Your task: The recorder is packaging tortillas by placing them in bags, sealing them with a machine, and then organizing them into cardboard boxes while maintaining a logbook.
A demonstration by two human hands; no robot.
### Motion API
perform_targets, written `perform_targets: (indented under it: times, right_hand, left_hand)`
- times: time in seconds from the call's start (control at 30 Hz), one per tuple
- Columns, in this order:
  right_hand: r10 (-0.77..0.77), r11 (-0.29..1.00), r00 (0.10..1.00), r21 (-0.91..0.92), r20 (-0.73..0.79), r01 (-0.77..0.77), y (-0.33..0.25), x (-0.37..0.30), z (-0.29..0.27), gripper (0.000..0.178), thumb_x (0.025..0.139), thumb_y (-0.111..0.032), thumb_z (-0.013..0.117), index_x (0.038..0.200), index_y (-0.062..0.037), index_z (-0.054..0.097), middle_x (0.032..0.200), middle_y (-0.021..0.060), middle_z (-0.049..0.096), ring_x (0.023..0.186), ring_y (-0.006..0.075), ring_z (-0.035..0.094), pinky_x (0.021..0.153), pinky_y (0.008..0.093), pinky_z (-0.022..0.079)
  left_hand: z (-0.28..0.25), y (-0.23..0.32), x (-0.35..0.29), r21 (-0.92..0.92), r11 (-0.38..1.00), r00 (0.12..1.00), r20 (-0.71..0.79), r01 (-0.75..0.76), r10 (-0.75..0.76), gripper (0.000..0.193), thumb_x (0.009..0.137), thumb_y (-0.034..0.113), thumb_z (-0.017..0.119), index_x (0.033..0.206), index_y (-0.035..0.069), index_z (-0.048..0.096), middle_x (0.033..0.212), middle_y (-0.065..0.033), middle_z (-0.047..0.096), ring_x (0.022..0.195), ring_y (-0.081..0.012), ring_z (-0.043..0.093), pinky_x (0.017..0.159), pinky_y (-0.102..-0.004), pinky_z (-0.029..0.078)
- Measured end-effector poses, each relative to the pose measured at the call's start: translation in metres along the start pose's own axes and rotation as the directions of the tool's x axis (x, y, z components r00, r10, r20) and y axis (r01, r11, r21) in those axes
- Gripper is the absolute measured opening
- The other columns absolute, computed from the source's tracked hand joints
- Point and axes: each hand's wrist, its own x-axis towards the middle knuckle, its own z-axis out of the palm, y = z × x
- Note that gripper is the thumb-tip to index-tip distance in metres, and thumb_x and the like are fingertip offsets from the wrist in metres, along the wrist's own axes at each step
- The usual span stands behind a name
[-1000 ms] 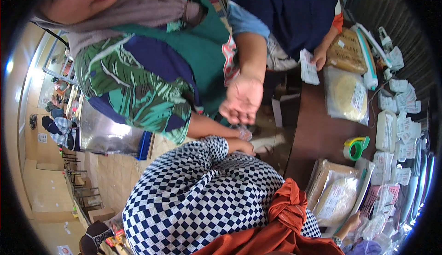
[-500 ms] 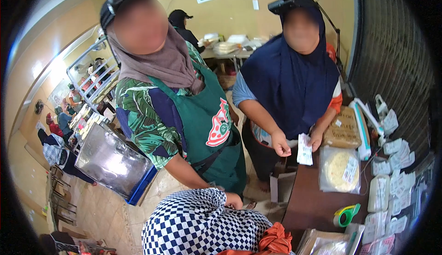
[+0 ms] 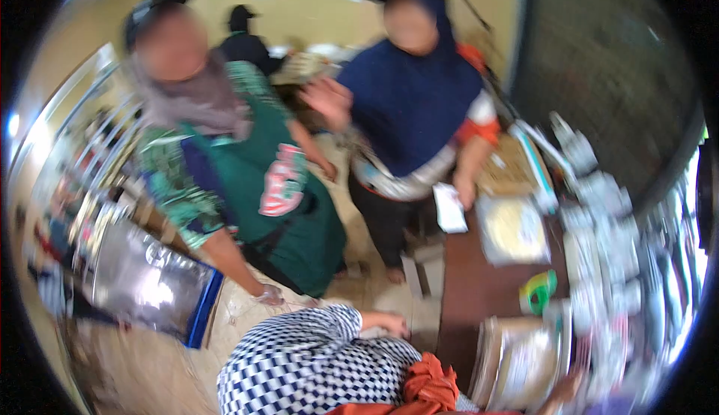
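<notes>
From the checkered sleeve at the lower edge comes my left hand [image 3: 386, 323], over the floor just left of the brown table [image 3: 464, 288]. Nothing shows in it, but blur hides how its fingers lie. My right hand [image 3: 563, 392] is partly in view at the lower right, beside a clear pack [image 3: 524, 362] with a pale round flatbread in it. Its fingers are smeared, and I cannot tell whether it touches the pack. Beyond this pack sits a green tape dispenser [image 3: 538, 292]. Another packed flatbread [image 3: 515, 229] lies farther back on the table.
A person in a green apron [image 3: 247, 190] stands at the left, one gloved hand low. Another in a navy headscarf [image 3: 412, 100] holds white paper slips [image 3: 450, 209]. A cardboard box [image 3: 507, 166] and white sealed packs [image 3: 599, 243] line the table's right side.
My view has shifted, and my right hand has come into it at the lower right. The person in navy has raised one hand. The aproned person's hand has moved left, away from my sleeve.
</notes>
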Motion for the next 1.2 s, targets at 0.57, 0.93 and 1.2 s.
perform_targets:
  times: [0.57, 0.93, 1.2]
  right_hand:
    - [0.596, -0.121, 0.09, 0.2, 0.798, -0.972, 0.041, -0.18, -0.135, 0.027, 0.085, -0.032, 0.048, 0.083, -0.0046, 0.052, 0.066, 0.0039, 0.054, 0.047, 0.0121, 0.051, 0.039, 0.0234, 0.04]
    - [0.507, 0.049, 0.748, 0.852, 0.428, -0.521, -0.053, -0.138, -0.23, 0.018, 0.085, -0.018, 0.048, 0.089, -0.0013, 0.054, 0.077, 0.0014, 0.054, 0.069, 0.0084, 0.051, 0.063, 0.0199, 0.041]
    - [0.674, -0.275, 0.555, 0.862, 0.488, -0.425, 0.019, -0.232, -0.376, 0.023, 0.083, -0.014, 0.047, 0.099, 0.0011, 0.05, 0.088, 0.0045, 0.056, 0.079, 0.0088, 0.055, 0.073, 0.0225, 0.045]
  left_hand:
    - [-0.023, 0.172, 0.007, -0.693, 0.683, 0.966, 0.078, 0.231, -0.246, 0.041, 0.088, 0.037, 0.041, 0.119, 0.01, 0.041, 0.11, -0.0071, 0.054, 0.098, -0.0169, 0.051, 0.08, -0.0314, 0.038]
    - [-0.035, 0.227, 0.03, -0.877, 0.481, 0.999, -0.002, 0.014, -0.032, 0.063, 0.087, 0.053, 0.025, 0.118, 0.0, 0.04, 0.108, -0.0177, 0.052, 0.096, -0.0237, 0.054, 0.084, -0.0344, 0.043]
    - [0.054, 0.333, 0.075, -0.932, 0.307, 0.839, 0.318, 0.191, 0.441, 0.052, 0.086, 0.036, 0.047, 0.121, 0.0, 0.033, 0.114, -0.0134, 0.049, 0.104, -0.0219, 0.049, 0.087, -0.0349, 0.04]
